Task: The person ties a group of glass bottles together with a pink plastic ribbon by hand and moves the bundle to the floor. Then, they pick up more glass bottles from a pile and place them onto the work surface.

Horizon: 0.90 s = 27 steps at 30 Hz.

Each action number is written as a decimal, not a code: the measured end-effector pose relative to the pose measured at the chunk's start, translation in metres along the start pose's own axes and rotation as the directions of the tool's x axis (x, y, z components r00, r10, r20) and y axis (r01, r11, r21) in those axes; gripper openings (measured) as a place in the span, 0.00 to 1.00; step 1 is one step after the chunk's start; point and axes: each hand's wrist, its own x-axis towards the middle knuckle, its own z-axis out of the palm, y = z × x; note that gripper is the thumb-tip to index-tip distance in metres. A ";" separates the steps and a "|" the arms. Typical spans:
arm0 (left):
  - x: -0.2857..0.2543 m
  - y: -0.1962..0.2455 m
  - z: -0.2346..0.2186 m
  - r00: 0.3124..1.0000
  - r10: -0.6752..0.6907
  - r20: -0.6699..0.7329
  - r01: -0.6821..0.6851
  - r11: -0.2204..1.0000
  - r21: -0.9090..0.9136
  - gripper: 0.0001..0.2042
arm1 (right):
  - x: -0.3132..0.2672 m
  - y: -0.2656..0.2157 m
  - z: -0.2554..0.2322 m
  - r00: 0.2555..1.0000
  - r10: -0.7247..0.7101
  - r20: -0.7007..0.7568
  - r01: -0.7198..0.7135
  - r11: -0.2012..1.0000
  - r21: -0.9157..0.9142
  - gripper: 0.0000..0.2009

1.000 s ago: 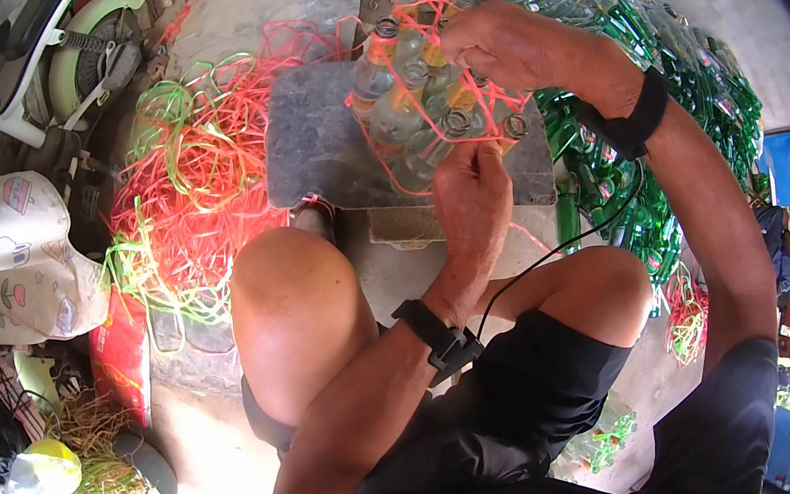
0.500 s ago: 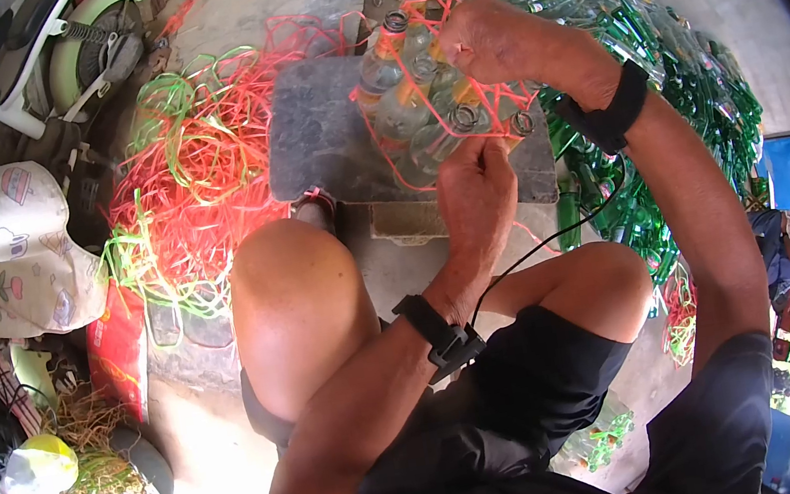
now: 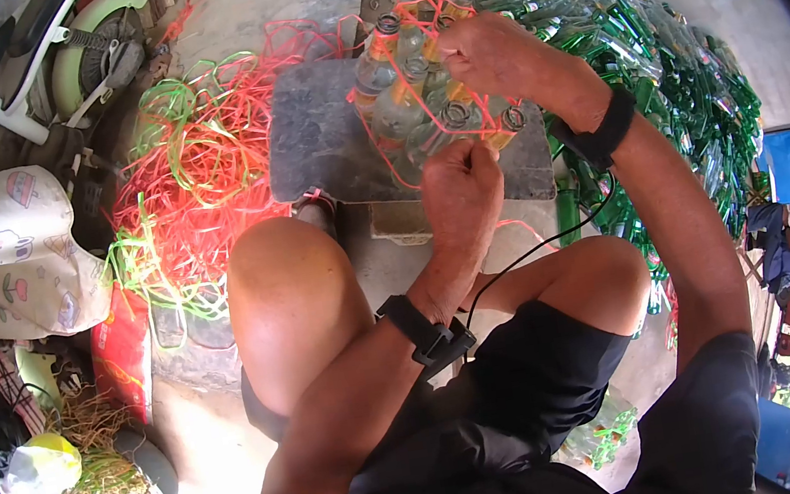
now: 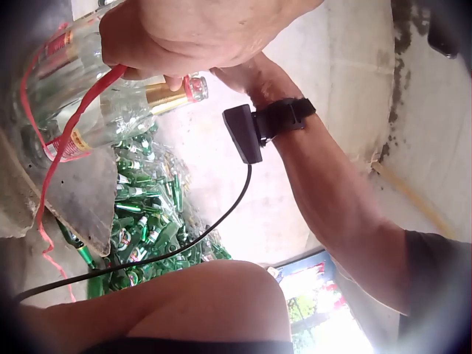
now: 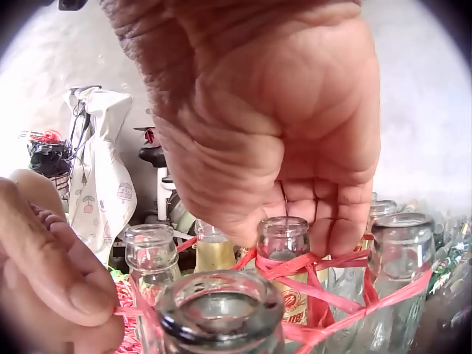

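A bundle of clear glass bottles stands on a grey stone slab, laced with red plastic strap. My left hand is at the bundle's near side, fingers curled, pinching the red strap. The left hand also shows low in the right wrist view, holding the strap by a bottle neck. My right hand sits on the far top of the bundle. The right hand has its fingers curled over the strap-wrapped necks; the strap end under them is hidden.
A large heap of green and clear bottles lies to the right of the slab. Loose red and green straps pile up on the left. Farther left are a printed cloth, a red bag and a scooter. My bare knees flank the slab.
Both hands stayed on the bundle. The left hand shifted slightly left and up along the strap, and the right hand came down a little toward the near necks.
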 end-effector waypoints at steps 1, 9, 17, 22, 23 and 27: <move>-0.001 0.002 -0.002 1.000 -0.008 0.014 0.007 1.000 0.013 0.09 | -0.003 -0.003 -0.004 1.000 0.002 0.001 -0.002 1.000 0.004 0.09; -0.013 0.012 -0.016 0.997 -0.048 0.054 0.048 0.999 0.003 0.10 | -0.020 -0.012 -0.005 0.995 0.082 0.058 -0.079 0.996 -0.045 0.10; -0.015 0.015 -0.021 1.000 0.006 0.023 -0.006 1.000 0.026 0.11 | -0.031 -0.010 0.004 0.995 0.028 -0.100 -0.027 0.999 0.017 0.11; -0.011 0.009 -0.023 0.997 0.074 0.035 -0.076 0.996 0.048 0.10 | -0.039 -0.017 0.001 0.982 0.075 -0.174 -0.063 0.995 0.075 0.09; -0.010 0.008 -0.024 0.996 0.074 0.043 -0.076 0.995 0.063 0.10 | -0.042 -0.018 0.000 0.982 0.080 -0.173 -0.065 0.994 0.090 0.09; -0.002 0.001 -0.029 0.994 0.084 0.074 -0.088 0.995 0.046 0.10 | -0.047 -0.024 0.003 0.965 0.083 -0.247 -0.072 0.996 0.055 0.12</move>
